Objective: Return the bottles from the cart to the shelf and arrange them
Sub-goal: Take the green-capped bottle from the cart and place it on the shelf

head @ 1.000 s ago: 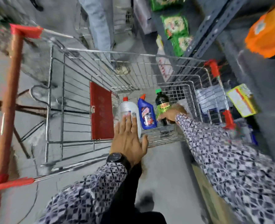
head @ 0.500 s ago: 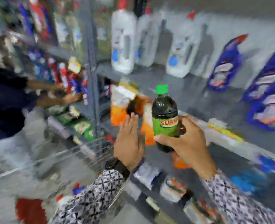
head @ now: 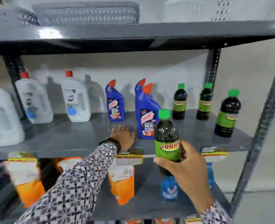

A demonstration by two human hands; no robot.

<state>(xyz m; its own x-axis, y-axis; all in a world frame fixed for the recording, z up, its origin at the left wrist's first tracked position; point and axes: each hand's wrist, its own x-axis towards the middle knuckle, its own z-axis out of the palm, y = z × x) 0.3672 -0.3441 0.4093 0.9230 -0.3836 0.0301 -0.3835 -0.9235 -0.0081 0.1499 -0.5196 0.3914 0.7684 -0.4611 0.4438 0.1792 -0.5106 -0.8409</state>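
On the middle shelf (head: 78,139), jugs (head: 76,101) stand left, toilet-cleaner bottles (head: 147,117) centre, drink bottles (head: 179,102) right; the left hand (head: 123,137) rests flat before the cleaners; the right hand (head: 188,172) holds another drink bottle (head: 166,139) before the shelf edge; pouches (head: 121,183) stand on the shelf below.

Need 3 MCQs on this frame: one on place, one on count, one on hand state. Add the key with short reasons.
1. Where does the left hand rest?
A. on the middle shelf, left of the front blue bottle
B. on the top shelf
C. on an orange pouch

2. How many green-capped dark bottles stand on the middle shelf, leaving out the held one?
A. one
B. three
C. five

3. What is the right hand doing?
A. hanging open and empty
B. closed on a white jug
C. gripping the green-capped bottle, upright, in front of the shelf

Key: A, the palm lies flat on the shelf beside the blue bottle; B, three stand at the right; C, the fingers wrap the bottle's lower half, cap up.
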